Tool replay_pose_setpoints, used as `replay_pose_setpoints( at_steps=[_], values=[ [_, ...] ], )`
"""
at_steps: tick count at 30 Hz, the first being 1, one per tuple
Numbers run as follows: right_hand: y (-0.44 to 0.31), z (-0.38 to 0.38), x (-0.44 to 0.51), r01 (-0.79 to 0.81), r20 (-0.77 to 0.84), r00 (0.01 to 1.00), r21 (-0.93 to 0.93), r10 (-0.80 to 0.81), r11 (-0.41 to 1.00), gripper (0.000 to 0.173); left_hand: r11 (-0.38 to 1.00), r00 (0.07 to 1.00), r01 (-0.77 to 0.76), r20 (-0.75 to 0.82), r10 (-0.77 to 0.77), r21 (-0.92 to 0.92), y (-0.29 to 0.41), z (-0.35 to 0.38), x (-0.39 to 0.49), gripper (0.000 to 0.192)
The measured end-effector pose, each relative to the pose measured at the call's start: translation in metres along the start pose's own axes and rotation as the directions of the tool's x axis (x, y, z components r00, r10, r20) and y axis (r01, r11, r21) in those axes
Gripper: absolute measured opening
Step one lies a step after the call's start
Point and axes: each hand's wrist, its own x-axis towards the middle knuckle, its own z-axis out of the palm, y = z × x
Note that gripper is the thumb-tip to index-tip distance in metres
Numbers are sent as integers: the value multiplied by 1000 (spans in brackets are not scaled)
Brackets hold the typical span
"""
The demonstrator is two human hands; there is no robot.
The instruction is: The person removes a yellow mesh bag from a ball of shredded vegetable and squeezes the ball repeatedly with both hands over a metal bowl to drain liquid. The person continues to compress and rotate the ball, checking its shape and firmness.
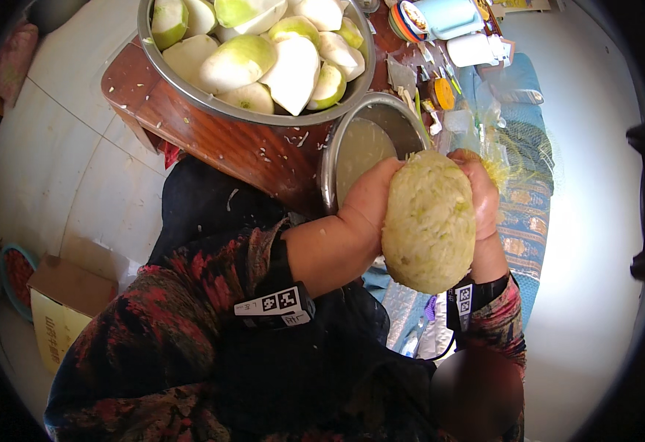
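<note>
Between my two hands is a large rounded lump of pale green shredded vegetable [428, 221], probably grated radish. My left hand [371, 182] presses on its left side, and my right hand [480, 193] grips it from the right; the fingers of both are mostly hidden. I cannot tell whether a fine net or cloth wraps the lump. Just beyond my left hand, a steel basin [329, 166] holds cloudy liquid [364, 141]. A wider steel bowl [270, 119] behind it is heaped with cut green-and-white radish pieces [295, 72].
Vegetable shreds dot the reddish wooden table [234, 149]. Farther right are an orange lid [443, 94], a white bottle [472, 51], a light blue container [448, 17] and a blue patterned cloth [524, 221]. A cardboard box [60, 315] and a bowl of red bits [17, 276] stand at lower left.
</note>
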Motion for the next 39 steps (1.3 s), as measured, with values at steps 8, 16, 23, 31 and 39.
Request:
replay_pose_setpoints(
  at_steps=[8, 16, 23, 31, 39],
  values=[
    [-3, -1, -1, -29, 55, 998, 43, 26, 999, 5, 999, 998, 42, -52, -42, -7, 3, 7, -8, 43],
    [4, 1, -1, 26, 30, 999, -129, -22, 991, 21, 995, 998, 49, -44, -53, -82, -2, 0, -1, 41],
    [10, 3, -2, -18, 33, 999, -89, 21, 996, 21, 998, 999, 28, -36, -31, -65, -4, -2, 0, 40],
    [-14, -3, 6, 87, 7, 996, -49, -87, 995, 9, 1000, 1000, 16, 22, -16, -24, 1, 8, -3, 44],
    [-61, -28, 40, -219, 26, 960, 694, 280, 686, 17, 959, 924, 256, 322, -204, -125, 10, 23, 6, 80]
  ],
)
